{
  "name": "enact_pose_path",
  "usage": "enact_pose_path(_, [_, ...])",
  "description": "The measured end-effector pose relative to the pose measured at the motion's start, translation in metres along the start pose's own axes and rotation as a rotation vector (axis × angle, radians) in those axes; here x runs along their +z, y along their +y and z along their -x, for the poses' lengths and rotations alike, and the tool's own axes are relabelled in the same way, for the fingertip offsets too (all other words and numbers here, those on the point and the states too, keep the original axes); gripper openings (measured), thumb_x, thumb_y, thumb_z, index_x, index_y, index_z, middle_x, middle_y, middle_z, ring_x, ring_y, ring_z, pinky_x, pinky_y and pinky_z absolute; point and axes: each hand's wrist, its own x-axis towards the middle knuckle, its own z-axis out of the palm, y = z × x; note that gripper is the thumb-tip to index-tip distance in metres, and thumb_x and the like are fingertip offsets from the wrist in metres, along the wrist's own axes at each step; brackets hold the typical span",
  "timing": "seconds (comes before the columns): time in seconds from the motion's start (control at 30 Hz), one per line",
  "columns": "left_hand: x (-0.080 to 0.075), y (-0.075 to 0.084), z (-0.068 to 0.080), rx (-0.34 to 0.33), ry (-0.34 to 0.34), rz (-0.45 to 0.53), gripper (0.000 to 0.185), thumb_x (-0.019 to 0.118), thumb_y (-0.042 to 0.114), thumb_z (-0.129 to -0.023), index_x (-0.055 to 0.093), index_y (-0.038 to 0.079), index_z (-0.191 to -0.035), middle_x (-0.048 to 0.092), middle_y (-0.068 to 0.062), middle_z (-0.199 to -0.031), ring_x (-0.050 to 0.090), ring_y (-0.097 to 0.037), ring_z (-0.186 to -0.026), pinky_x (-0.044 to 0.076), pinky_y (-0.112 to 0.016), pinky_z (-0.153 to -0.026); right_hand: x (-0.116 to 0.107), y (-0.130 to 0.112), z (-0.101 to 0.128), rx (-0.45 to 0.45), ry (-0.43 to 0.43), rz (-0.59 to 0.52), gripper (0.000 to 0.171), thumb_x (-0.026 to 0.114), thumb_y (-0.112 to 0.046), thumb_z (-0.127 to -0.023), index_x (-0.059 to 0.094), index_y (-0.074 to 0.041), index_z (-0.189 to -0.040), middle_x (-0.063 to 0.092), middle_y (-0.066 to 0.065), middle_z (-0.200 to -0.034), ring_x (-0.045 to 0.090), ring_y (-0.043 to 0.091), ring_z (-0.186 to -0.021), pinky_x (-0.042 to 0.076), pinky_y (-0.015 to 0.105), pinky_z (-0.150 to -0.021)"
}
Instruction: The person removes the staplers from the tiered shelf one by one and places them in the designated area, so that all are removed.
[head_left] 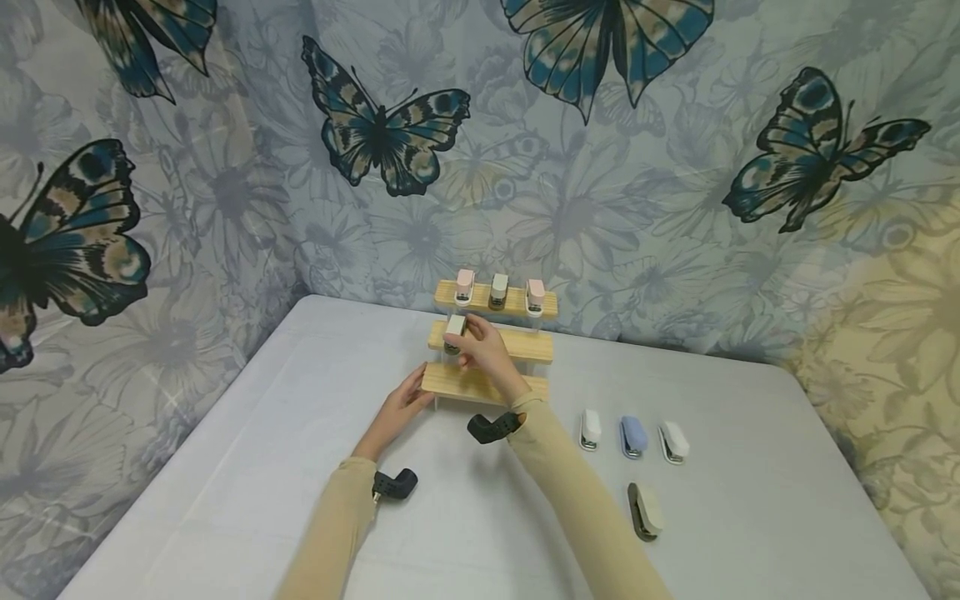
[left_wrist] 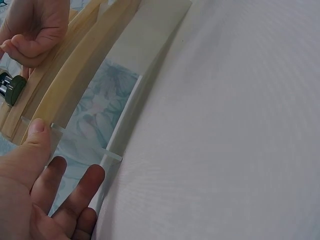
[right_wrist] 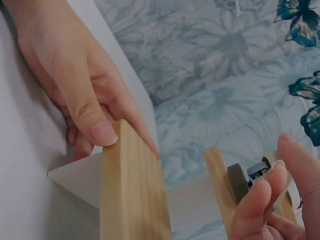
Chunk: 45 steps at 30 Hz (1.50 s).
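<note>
My right hand [head_left: 489, 352] pinches a small stapler [head_left: 456, 325] with a pale top and a dark green base, at the left end of the middle shelf [head_left: 528, 343] of a three-tier wooden stand. In the right wrist view, the stapler's base [right_wrist: 238, 183] sits close against the plank, with fingertips at its side. My left hand [head_left: 402, 407] holds the left end of the lowest shelf [head_left: 450, 381], thumb on the plank edge in the left wrist view. On the top shelf [head_left: 551, 305] stand a pink stapler [head_left: 465, 283], a pale green one [head_left: 498, 290] and another pink one [head_left: 535, 293].
Right of the stand, a white stapler [head_left: 590, 429], a blue stapler [head_left: 633, 436] and another white stapler [head_left: 674, 442] lie in a row on the white table [head_left: 247, 500]. Nearer lies a cream stapler with a dark base [head_left: 646, 511]. A butterfly-patterned cloth hangs behind the stand.
</note>
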Motion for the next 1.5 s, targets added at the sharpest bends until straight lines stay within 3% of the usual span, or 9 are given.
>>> enact_pose_path(0.2, [0.000, -0.001, 0.000, 0.001, -0.001, -0.013, 0.057, 0.048, 0.032, -0.077, 0.020, 0.021, -0.126, 0.028, -0.004, -0.123, 0.042, -0.017, -0.097, 0.036, -0.028, -0.077, -0.001, 0.020, -0.010, -0.047, 0.095, 0.081, 0.075, 0.064, -0.042, -0.057, 0.032, -0.018, -0.121, 0.035, -0.003, -0.118, 0.048, 0.016, -0.041, 0.045, 0.031, -0.043])
enact_pose_path(0.47, [0.001, 0.001, -0.001, -0.021, 0.009, -0.011, 0.058, 0.049, 0.033, -0.076, 0.021, 0.022, -0.126, 0.031, -0.002, -0.121, 0.043, -0.016, -0.096, 0.037, -0.026, -0.076, -0.003, 0.021, -0.005, -0.111, 0.134, 0.137, 0.067, 0.066, -0.038, -0.057, 0.037, -0.022, -0.116, 0.041, -0.002, -0.113, 0.048, 0.021, -0.042, 0.043, 0.032, -0.040])
enact_pose_path(0.63, [0.001, 0.004, 0.000, -0.037, 0.016, -0.003, 0.057, 0.049, 0.033, -0.075, 0.022, 0.024, -0.125, 0.032, -0.001, -0.121, 0.044, -0.016, -0.094, 0.038, -0.027, -0.075, -0.004, 0.002, 0.013, -0.110, 0.114, 0.162, 0.068, 0.067, -0.035, -0.057, 0.039, -0.017, -0.116, 0.042, 0.001, -0.112, 0.048, 0.019, -0.044, 0.040, 0.031, -0.037])
enact_pose_path(0.93, [0.001, 0.006, 0.001, -0.019, 0.006, 0.006, 0.058, 0.049, 0.031, -0.076, 0.022, 0.017, -0.126, 0.031, -0.003, -0.121, 0.043, -0.018, -0.095, 0.038, -0.027, -0.075, -0.009, -0.017, 0.031, -0.050, 0.074, 0.132, 0.064, 0.069, -0.029, -0.057, 0.041, -0.014, -0.113, 0.041, 0.004, -0.112, 0.047, 0.037, -0.054, 0.043, 0.038, -0.045])
enact_pose_path(1.2, [0.002, 0.004, 0.000, -0.019, 0.019, -0.019, 0.057, 0.049, 0.032, -0.076, 0.022, 0.023, -0.125, 0.032, -0.002, -0.121, 0.044, -0.016, -0.094, 0.038, -0.027, -0.076, -0.016, -0.015, 0.040, -0.025, 0.150, 0.118, 0.065, 0.072, -0.030, -0.051, 0.045, -0.014, -0.108, 0.047, 0.001, -0.106, 0.048, 0.025, -0.046, 0.042, 0.033, -0.037])
enact_pose_path(1.5, [0.002, 0.000, 0.000, -0.013, 0.033, -0.016, 0.058, 0.050, 0.034, -0.075, 0.023, 0.021, -0.125, 0.032, 0.000, -0.121, 0.045, -0.015, -0.094, 0.037, -0.027, -0.076, -0.032, -0.016, 0.053, 0.012, 0.066, 0.040, 0.059, 0.072, -0.025, -0.054, 0.047, -0.013, -0.106, 0.047, 0.001, -0.103, 0.043, 0.018, -0.043, 0.040, 0.030, -0.039])
